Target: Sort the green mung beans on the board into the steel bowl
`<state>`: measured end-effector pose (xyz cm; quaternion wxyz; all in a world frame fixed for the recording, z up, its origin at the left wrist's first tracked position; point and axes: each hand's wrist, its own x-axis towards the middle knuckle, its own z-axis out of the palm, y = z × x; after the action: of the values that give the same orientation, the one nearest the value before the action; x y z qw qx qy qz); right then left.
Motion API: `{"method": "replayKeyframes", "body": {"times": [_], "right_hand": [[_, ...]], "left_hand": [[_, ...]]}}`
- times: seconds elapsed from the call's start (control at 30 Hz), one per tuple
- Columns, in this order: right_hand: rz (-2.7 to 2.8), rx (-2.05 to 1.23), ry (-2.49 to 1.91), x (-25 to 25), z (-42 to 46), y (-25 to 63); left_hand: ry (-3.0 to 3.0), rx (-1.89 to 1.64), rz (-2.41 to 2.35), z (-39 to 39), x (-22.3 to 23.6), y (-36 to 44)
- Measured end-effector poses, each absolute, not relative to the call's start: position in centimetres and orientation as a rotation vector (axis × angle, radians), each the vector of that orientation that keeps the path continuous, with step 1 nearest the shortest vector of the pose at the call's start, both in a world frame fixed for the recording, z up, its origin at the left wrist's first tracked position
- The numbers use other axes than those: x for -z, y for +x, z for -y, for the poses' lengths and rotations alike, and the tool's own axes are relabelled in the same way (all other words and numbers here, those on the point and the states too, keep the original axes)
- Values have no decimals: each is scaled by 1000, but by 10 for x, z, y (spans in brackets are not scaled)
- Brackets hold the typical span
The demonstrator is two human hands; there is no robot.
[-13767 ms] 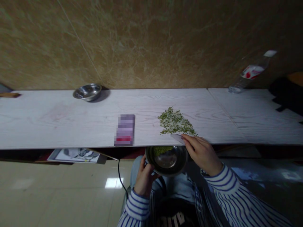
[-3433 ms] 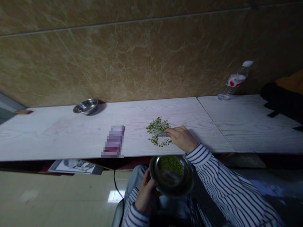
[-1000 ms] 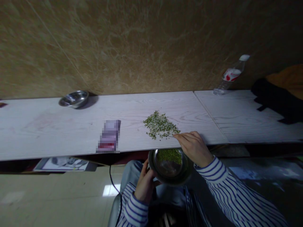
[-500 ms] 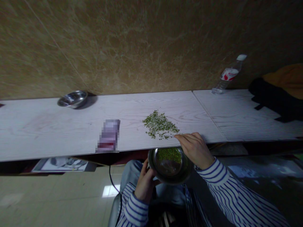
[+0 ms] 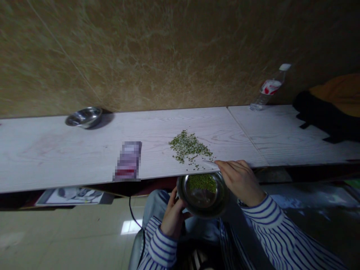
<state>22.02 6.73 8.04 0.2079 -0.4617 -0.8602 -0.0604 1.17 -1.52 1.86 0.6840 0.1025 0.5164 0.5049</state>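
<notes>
Right hand point(image 5: 240, 180) has shifted rightward, fingers pinching a thin tool point(image 5: 209, 163).
Green granules point(image 5: 180, 142) lie across the surface point(image 5: 153, 125) at frame center; lower center, the left hand point(image 5: 173, 216) grips a metal bowl point(image 5: 208, 210) holding more.

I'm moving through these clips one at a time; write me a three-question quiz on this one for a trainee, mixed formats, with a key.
1. Which hand holds the metal bowl at the front edge of the table?
2. True or false: all the green bits are inside that bowl.
3. Complete: to the right of the green bits, near the wall, stands a clear ____ with a white cap.

Key:
1. The left hand.
2. False; many lie scattered on the table.
3. Bottle.
</notes>
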Motion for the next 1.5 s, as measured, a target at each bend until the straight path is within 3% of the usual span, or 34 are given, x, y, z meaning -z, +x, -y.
{"method": "replayKeyframes", "body": {"times": [0.67,1.5], "right_hand": [[2260,356,-1462,-71,-77,250],[2342,201,-1373,-78,-46,237]], "left_hand": [[194,-1122,-1157,16,-11,15],[197,-1097,-1138,18,-9,16]]}}
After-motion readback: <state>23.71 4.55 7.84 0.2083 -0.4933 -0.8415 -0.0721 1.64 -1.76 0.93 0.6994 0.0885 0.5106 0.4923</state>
